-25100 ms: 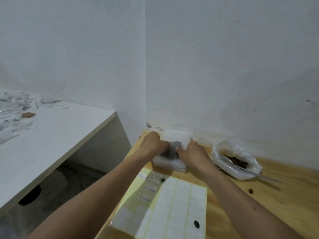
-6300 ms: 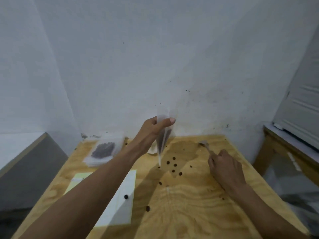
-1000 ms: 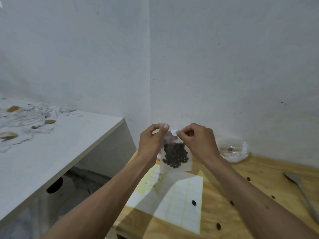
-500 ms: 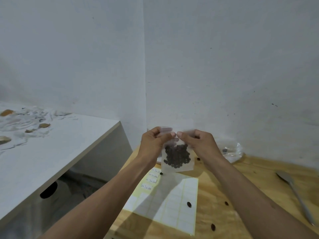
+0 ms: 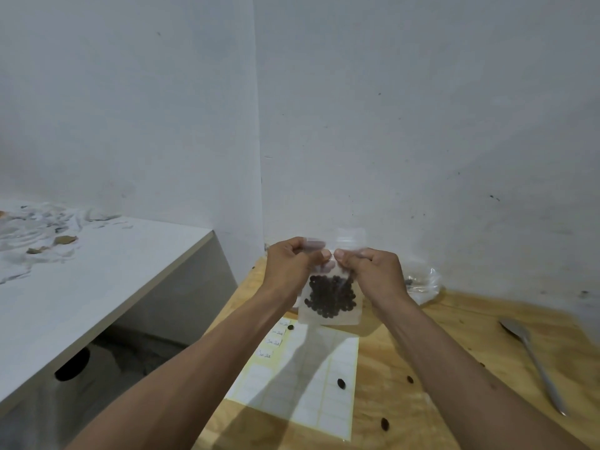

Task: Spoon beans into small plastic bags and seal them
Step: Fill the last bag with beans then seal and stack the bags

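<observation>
Both hands raised over the near half of the desk, thumbs meeting at centre. Left hand (image 5: 292, 264) pinching the top strip of a small clear plastic bag (image 5: 329, 302) from its left; right hand (image 5: 370, 274) pinching the same strip from its right. Bag held clear of the desk, hanging upright, its lower half filled with dark beans (image 5: 331, 297). Top edge blurred; whether the seal is closed cannot be told.

Handling, as judged: bag light, film thin, soft and likely slippery; load loose and free to shift or spill if tipped with the mouth open. Best taken by the stiffer top strip, as now, with pressure run along it from the middle outward.

Below the hands, flat on the wooden desk (image 5: 454, 368): sheet of blank labels (image 5: 311, 378), a few handwritten labels in its upper left column. Stray beans scattered on sheet and wood. Metal spoon (image 5: 535, 365) lying well to the right, untouched. Larger crumpled clear bag (image 5: 422, 284) at the back against the wall, contents not clear.

Surface: pale plywood, visible grain. To the left, apart from the desk, a white table (image 5: 97, 280) carrying crumpled film and scraps at its far end. Beyond, plain whitish walls (image 5: 389, 125) meeting in a corner, scuffed and marked.
</observation>
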Demonstrator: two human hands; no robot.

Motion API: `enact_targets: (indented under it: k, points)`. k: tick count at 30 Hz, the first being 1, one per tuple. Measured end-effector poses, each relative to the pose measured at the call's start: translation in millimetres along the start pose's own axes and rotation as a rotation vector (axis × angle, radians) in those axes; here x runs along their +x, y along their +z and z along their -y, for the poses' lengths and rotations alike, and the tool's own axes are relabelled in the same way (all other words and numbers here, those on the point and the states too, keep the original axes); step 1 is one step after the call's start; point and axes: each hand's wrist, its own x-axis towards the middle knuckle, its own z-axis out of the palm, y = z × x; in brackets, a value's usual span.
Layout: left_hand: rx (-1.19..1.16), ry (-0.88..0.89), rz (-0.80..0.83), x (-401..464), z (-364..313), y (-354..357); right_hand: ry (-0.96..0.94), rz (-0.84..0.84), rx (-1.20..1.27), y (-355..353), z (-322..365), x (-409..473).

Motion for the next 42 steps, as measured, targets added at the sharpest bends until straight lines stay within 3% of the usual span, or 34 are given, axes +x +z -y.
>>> enact_targets:
  k: [6,12,18,21,25,32,37,42]
  points:
    - [-0.009,0.043,0.045,1.8,-8.3,13.6,0.063,0.027,0.110,-15.1,1.4,7.9]
    - [0.001,0.024,0.088,7.4,-10.8,24.4,0.149,0.330,0.052,-67.6,-7.8,4.9]
    - [0.239,-0.108,0.260,-2.2,-1.7,62.9,0.127,0.052,0.109,-103.7,-15.8,2.9]
    - [0.304,-0.085,0.302,-9.2,10.0,87.7,0.114,-0.006,0.099,-129.4,-19.6,0.7]
    - [0.283,-0.102,0.331,-16.7,21.0,136.8,0.150,0.016,0.024,-173.4,-27.7,-8.5]
    - [0.306,-0.174,0.489,-34.2,57.8,242.8,0.255,-0.303,-0.111,-277.8,-49.2,-14.8]
    - [0.487,-0.053,0.467,-45.7,84.6,311.7,0.225,-0.463,-0.438,-333.7,-68.0,-22.8]
    - [0.770,0.185,0.587,-58.6,96.6,342.5,0.245,-0.444,-0.658,-352.1,-90.7,-24.7]
